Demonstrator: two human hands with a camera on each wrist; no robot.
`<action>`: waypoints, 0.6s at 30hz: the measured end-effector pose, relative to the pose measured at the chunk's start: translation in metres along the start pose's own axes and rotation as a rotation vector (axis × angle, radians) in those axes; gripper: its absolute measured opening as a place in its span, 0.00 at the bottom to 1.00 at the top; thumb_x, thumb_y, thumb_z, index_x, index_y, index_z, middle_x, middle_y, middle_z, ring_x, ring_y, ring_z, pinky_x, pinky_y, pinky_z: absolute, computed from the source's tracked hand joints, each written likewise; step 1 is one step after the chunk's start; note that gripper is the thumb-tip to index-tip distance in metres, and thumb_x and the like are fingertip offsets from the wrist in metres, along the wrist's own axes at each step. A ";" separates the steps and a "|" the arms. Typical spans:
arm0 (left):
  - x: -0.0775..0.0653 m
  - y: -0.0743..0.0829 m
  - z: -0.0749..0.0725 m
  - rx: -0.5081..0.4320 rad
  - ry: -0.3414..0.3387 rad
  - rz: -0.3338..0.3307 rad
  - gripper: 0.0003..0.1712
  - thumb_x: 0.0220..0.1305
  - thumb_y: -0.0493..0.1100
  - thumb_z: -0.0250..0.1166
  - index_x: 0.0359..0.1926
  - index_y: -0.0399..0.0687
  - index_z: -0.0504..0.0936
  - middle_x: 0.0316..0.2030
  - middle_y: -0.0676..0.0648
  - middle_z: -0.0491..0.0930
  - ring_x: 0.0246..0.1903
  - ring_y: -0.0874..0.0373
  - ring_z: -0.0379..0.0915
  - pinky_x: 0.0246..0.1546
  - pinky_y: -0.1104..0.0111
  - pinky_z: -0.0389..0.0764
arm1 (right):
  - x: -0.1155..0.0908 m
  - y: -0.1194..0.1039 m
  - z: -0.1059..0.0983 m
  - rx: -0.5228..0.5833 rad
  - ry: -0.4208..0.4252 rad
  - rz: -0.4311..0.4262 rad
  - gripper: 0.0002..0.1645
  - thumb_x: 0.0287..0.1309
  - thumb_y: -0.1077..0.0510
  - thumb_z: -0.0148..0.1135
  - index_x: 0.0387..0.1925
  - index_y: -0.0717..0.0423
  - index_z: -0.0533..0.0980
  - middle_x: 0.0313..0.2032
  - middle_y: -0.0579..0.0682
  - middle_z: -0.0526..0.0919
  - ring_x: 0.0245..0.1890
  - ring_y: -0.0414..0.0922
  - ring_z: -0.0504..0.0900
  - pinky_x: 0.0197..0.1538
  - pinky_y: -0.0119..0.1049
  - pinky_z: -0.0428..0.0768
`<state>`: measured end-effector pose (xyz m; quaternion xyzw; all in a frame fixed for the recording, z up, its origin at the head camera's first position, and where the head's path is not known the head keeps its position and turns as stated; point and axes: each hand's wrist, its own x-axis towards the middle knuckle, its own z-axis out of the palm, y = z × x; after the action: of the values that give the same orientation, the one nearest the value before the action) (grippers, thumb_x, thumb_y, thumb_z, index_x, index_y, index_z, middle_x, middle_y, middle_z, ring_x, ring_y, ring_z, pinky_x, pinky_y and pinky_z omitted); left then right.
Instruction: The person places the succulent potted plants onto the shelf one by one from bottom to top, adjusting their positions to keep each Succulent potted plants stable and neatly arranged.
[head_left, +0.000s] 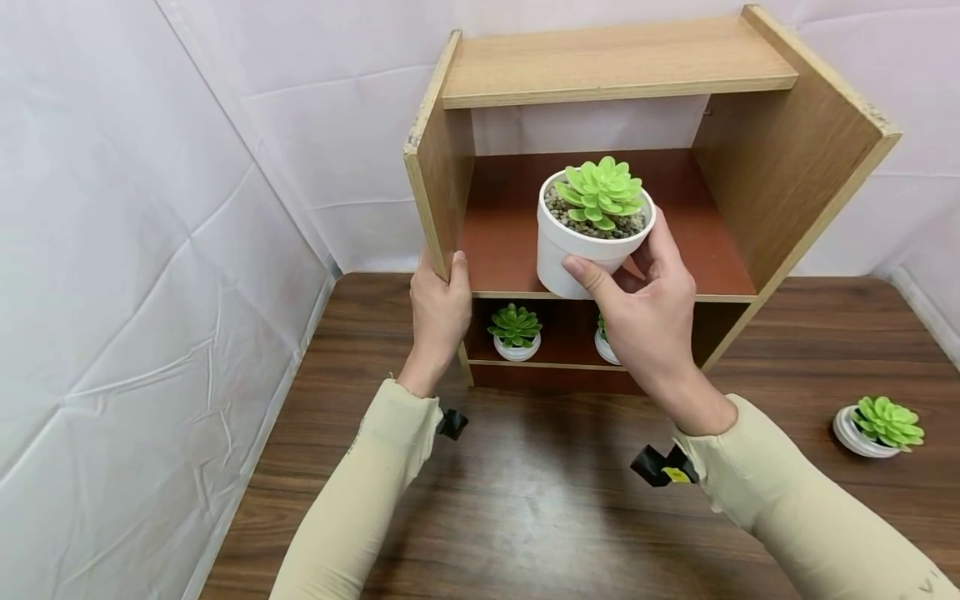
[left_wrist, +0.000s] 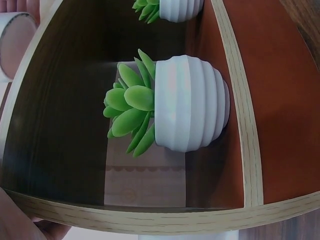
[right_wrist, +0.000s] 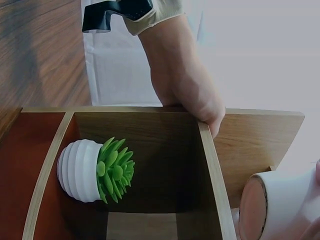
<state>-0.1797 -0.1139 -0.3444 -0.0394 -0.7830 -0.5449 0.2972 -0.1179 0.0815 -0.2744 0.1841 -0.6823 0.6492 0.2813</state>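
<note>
My right hand [head_left: 660, 312] holds a white pot [head_left: 567, 262] with a bright green artificial succulent [head_left: 602, 193] and pebbles, thumb on its near side. The pot is held in front of the upper compartment of a small wooden shelf [head_left: 622, 62]; the right wrist view shows its underside [right_wrist: 253, 207]. With the thumb in front and the fingers hidden behind, my left hand [head_left: 440, 308] grips the shelf's left side panel [head_left: 442, 167]. In the lower compartment stand two ribbed white pots with green succulents, a left one [head_left: 517, 346] and a right one [head_left: 606, 346], partly hidden by my right hand.
Another succulent in a white pot [head_left: 862, 435] sits on the brown wood-grain table [head_left: 540, 500], right of the shelf. White sheeting [head_left: 150, 208] hangs at the left and behind. The shelf's right side panel [head_left: 795, 175] juts forward.
</note>
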 end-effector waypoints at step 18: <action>0.000 0.001 -0.001 0.005 0.005 -0.026 0.10 0.71 0.40 0.56 0.43 0.36 0.75 0.22 0.45 0.71 0.23 0.53 0.66 0.29 0.59 0.71 | 0.004 -0.013 0.023 -0.005 0.001 -0.002 0.40 0.50 0.73 0.72 0.65 0.65 0.67 0.55 0.56 0.78 0.51 0.49 0.79 0.51 0.40 0.78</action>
<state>-0.1789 -0.1138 -0.3431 -0.0272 -0.7840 -0.5470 0.2921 -0.1167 0.0583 -0.2617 0.1838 -0.6834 0.6474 0.2829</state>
